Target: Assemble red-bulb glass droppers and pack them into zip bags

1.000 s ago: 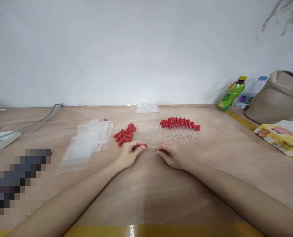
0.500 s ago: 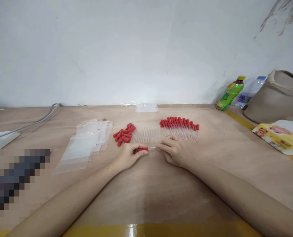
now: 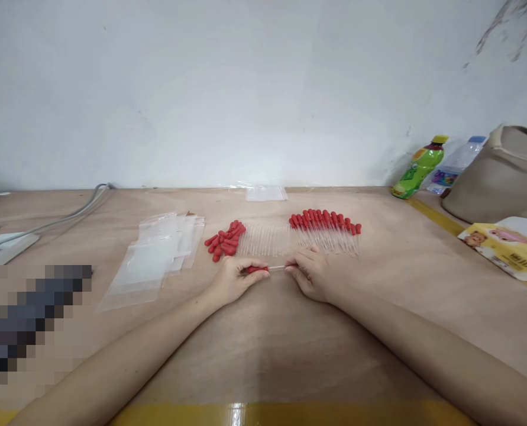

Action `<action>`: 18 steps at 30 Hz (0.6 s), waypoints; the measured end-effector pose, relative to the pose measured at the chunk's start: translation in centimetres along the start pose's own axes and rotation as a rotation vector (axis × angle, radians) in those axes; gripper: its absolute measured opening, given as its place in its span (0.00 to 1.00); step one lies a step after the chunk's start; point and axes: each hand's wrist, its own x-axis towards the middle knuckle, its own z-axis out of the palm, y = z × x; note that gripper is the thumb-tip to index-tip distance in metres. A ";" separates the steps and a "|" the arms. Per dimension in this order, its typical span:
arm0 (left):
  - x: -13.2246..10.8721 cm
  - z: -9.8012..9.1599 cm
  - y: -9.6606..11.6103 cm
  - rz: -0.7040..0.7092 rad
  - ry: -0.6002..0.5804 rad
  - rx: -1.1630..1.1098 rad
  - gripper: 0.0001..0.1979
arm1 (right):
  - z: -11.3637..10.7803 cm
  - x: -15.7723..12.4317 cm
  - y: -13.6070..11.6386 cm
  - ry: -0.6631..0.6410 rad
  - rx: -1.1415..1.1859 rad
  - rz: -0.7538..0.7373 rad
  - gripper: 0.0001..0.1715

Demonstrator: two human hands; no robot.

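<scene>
Left hand (image 3: 231,280): thumb and fingers are clamping on one red dropper bulb (image 3: 257,270), its open end pointing right.

Right hand (image 3: 311,277): fingertips are pinching the far end of one clear pipette tube (image 3: 277,268), which is bridging the gap between the hands. Bulb and tube are meeting at the left fingertips; how deeply the tube is sitting inside cannot be told.

Just beyond the hands: a row of bare pipette tubes (image 3: 267,241) is lying side by side, apparently left to be fitted.

Left of the row: loose red bulbs (image 3: 231,242) are resting in a heap beside it.

Right of the row: bulb-fitted droppers (image 3: 320,222) are lying fanned, bulbs at the far end, seemingly the finished share.

Assessment: assembly is probably standing around midway, many bare parts remaining.

Farther left: clear zip-lock bags (image 3: 152,254) are overlapping, looking flat and unfilled.
</scene>
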 end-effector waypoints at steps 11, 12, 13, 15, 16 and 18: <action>-0.2 0.2 0.4 -0.070 -0.031 -0.029 0.11 | 0.3 0.4 -0.9 -0.153 -0.002 0.067 0.12; -0.1 0.2 0.4 -0.070 -0.033 -0.029 0.11 | 0.4 0.5 -0.9 -0.165 0.005 0.075 0.13; -0.1 0.2 0.4 -0.070 -0.032 -0.028 0.11 | 0.5 0.5 -0.9 -0.174 0.013 0.085 0.13; -0.1 0.2 0.4 -0.068 -0.041 -0.024 0.11 | 0.6 0.6 -1.0 -0.193 0.032 0.106 0.14; -0.1 0.2 0.4 -0.068 -0.044 -0.022 0.11 | 0.7 0.7 -1.0 -0.201 0.041 0.120 0.14; -0.1 0.2 0.4 -0.066 -0.040 -0.018 0.10 | 0.8 0.8 -1.2 -0.212 0.059 0.156 0.15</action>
